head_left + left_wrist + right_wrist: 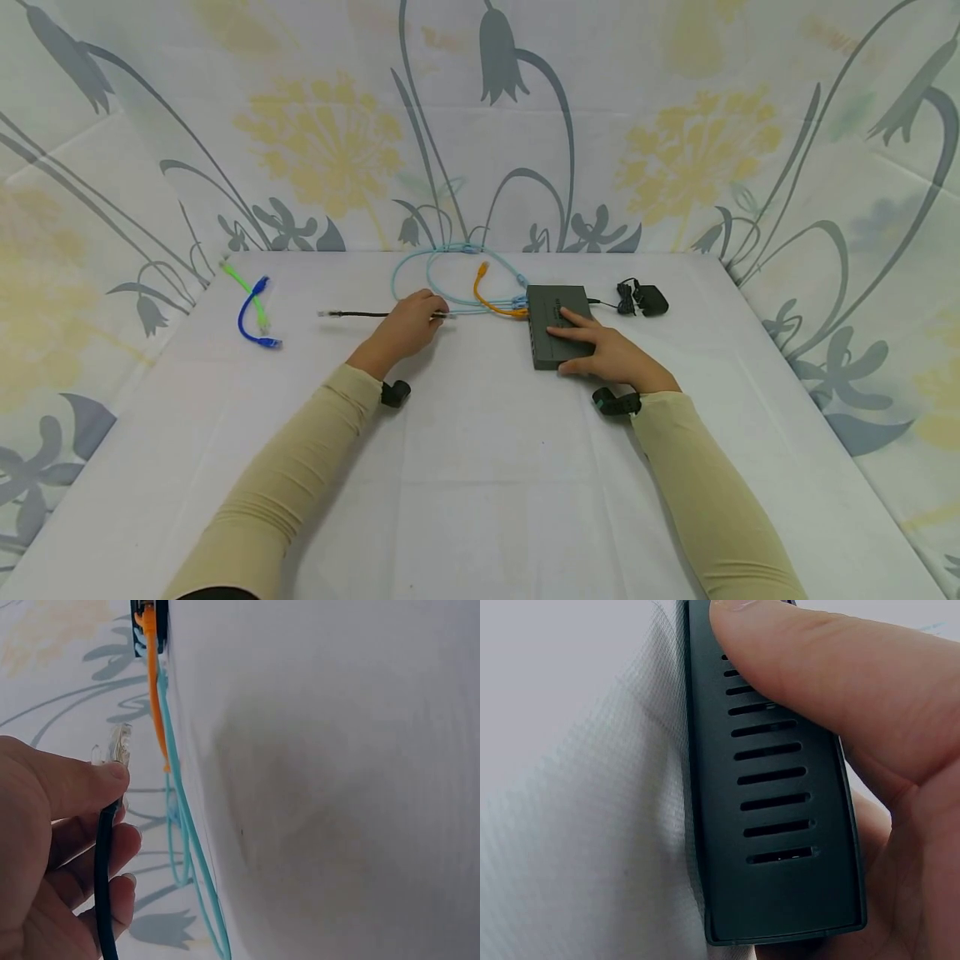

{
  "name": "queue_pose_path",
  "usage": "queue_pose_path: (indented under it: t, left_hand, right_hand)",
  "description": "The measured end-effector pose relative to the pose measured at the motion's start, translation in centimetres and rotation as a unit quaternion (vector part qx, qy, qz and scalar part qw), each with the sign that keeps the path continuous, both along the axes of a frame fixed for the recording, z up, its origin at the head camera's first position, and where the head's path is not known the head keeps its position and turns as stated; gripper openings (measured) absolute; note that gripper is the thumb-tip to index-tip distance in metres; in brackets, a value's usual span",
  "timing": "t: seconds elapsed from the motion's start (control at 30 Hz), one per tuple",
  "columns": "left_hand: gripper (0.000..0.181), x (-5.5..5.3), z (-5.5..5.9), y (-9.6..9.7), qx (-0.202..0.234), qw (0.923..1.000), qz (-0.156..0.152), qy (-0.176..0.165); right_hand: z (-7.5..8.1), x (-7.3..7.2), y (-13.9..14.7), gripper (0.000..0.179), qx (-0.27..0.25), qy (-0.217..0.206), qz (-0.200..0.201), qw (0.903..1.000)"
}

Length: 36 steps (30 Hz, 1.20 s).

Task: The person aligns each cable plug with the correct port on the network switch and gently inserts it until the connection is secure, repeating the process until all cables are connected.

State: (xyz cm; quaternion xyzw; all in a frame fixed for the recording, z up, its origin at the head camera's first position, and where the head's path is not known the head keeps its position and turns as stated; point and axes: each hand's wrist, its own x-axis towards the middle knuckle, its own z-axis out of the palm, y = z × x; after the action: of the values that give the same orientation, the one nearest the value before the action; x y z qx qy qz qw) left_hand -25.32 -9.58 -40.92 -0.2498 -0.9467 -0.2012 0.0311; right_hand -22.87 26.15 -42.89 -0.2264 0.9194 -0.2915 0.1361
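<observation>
In the head view a dark grey network switch (546, 342) lies flat on the table. My right hand (611, 354) rests on it, fingers laid straight across its top. In the right wrist view the thumb (802, 660) presses the slotted side wall. To the left, my left hand (412, 321) pinches a black network cable (103, 877) just behind its clear plug (120, 742), between thumb and fingers. The plug points toward the switch; the cable's other plug (324, 313) sticks out to the left. An orange cable (480, 287) and light blue cables (438, 248) run into the switch's left side.
A power adapter (651, 300) sits to the right of the switch, joined to it by a thin black cord. On the far left lie a short blue cable (242, 321) and a bright green cable (243, 283). A floral cloth (337, 150) hangs behind the white table.
</observation>
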Motion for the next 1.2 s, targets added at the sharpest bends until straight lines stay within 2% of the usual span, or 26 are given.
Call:
queue_pose_path:
  t: [0.2,0.43,0.9,1.2]
  left_hand:
    - [0.02,0.2,-0.1,0.8,0.013,0.9995,0.0,-0.027]
    - [0.019,0.2,-0.2,1.7,0.009,0.9996,-0.005,-0.028]
    - [0.021,0.0,-0.6,3.3,0.015,0.9986,-0.011,-0.05]
    - [0.021,-0.3,-0.6,4.4,0.047,0.9959,-0.006,-0.076]
  right_hand:
    - [-0.1,0.0,0.0,0.073,0.002,0.001,0.0,1.0]
    - [0.0,-0.1,0.0,0.072,0.005,0.002,-0.001,1.0]
    - [0.0,0.1,-0.1,0.072,-0.001,-0.009,-0.002,1.0]
    - [0.2,0.1,-0.1,0.071,0.003,-0.005,-0.004,1.0]
